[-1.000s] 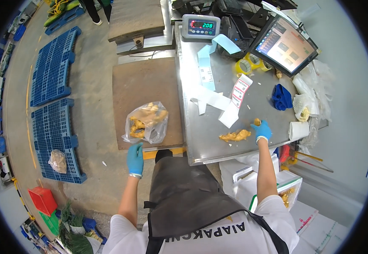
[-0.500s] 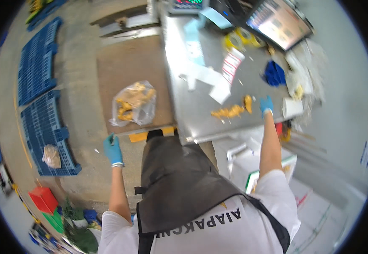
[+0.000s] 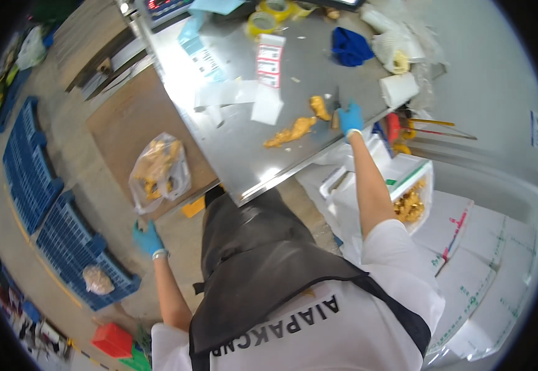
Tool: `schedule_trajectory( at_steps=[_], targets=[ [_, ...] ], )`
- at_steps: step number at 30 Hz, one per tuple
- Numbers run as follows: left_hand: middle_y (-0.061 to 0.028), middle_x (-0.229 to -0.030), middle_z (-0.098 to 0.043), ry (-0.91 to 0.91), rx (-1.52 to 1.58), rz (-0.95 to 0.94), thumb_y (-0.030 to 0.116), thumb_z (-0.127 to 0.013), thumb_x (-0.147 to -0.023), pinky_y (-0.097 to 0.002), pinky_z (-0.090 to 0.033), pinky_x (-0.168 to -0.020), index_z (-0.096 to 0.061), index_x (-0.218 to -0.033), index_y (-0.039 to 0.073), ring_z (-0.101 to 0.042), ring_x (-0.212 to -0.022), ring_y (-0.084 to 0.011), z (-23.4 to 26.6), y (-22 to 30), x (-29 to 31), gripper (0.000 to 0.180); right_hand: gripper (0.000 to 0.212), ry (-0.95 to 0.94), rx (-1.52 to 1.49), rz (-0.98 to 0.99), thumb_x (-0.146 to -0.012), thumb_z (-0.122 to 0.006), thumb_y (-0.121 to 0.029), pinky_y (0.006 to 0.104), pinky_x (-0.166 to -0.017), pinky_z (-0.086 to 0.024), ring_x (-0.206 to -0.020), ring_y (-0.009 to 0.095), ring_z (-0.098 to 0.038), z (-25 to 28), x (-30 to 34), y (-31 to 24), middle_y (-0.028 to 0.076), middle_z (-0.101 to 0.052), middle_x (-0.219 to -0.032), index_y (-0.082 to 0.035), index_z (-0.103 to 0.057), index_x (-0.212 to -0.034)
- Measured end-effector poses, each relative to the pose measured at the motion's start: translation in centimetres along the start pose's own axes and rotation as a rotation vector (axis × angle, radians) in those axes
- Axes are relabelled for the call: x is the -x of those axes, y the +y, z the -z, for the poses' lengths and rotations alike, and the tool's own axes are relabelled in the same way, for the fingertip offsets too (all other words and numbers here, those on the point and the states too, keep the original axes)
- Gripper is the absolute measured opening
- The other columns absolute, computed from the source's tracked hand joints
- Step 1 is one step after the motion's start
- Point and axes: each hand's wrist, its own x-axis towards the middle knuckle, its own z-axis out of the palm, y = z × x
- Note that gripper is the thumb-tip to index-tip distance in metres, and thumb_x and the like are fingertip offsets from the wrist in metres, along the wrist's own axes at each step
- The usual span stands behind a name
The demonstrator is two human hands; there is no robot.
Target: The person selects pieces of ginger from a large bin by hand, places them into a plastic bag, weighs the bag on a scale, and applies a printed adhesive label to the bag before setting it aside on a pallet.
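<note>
My right hand [image 3: 350, 117], in a blue glove, is at the steel table's near right edge with its fingers apart. Right beside its thumb lies a small knife [image 3: 335, 119] with a brown handle and dark blade; the hand is not closed round it. To the left of the knife are a short knobby yellow root [image 3: 319, 107], like ginger, and a longer piece [image 3: 290, 132]. My left hand [image 3: 148, 238], also blue-gloved, hangs open at the lower left, holding nothing. Just above it, a clear plastic bag [image 3: 159, 173] of similar yellow pieces rests on a brown board.
On the steel table [image 3: 238, 167] lie a label strip [image 3: 269, 65], a blue cloth [image 3: 350, 46], yellow tape rolls [image 3: 262, 23] and a white roll [image 3: 399, 90]. A white foam box [image 3: 430, 185] of yellow roots stands below right. Blue pallets [image 3: 30, 167] lie at left.
The view has turned, so the table appears shifted left and tilted. My right hand has come closer to the yellow roots, beside the knife. My left hand stays open near the bag.
</note>
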Motion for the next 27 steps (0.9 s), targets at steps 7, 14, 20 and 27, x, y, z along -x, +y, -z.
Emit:
schedule_trajectory(
  at_steps=[7,14,20,27],
  targets=[
    [-0.0245,-0.107,-0.065,0.171,-0.043,-0.174,0.034,-0.080,-0.074,-0.0437,-0.048,-0.087,-0.060,-0.112,-0.010,-0.061,-0.096,-0.0342,-2.3,-1.3,-5.6,0.061,0.042,-0.243,-0.363,0.190,-0.092,-0.059,-0.013,0.0377,-0.087,-0.048,-0.099,0.028,-0.061,4.5,19.2,-10.1,0.016,-0.060,-0.117,-0.006,-0.054,-0.133],
    [-0.0191,-0.092,-0.062,0.157,-0.096,-0.329,0.012,-0.063,-0.082,-0.0460,-0.046,-0.070,-0.060,-0.093,-0.007,-0.057,-0.080,-0.0299,-5.1,-1.8,-3.2,0.022,0.042,-0.651,-0.365,0.310,-0.096,-0.048,-0.022,0.0463,-0.079,-0.050,-0.089,0.037,-0.061,13.7,33.9,-14.5,0.019,-0.063,-0.103,-0.013,-0.050,-0.137],
    [-0.0224,-0.136,-0.045,0.283,-0.172,-0.769,0.031,-0.067,-0.089,-0.0467,-0.040,-0.103,-0.047,-0.130,-0.004,-0.047,-0.122,-0.0381,-3.8,10.2,-0.8,0.058,0.044,-0.173,-0.467,0.080,-0.095,-0.053,-0.020,0.0439,-0.075,-0.050,-0.082,0.035,-0.060,15.9,36.8,-8.3,0.016,-0.060,-0.096,-0.017,-0.048,-0.139],
    [-0.0208,-0.140,-0.042,0.278,-0.069,-1.056,0.029,-0.065,-0.091,-0.0447,-0.036,-0.109,-0.042,-0.138,0.000,-0.041,-0.131,-0.0350,-4.9,19.4,7.0,0.060,0.041,0.012,-0.524,-0.027,-0.095,-0.054,-0.016,0.0408,-0.068,-0.049,-0.074,0.030,-0.060,19.4,34.7,1.5,0.013,-0.059,-0.083,-0.020,-0.053,-0.136]
  ],
)
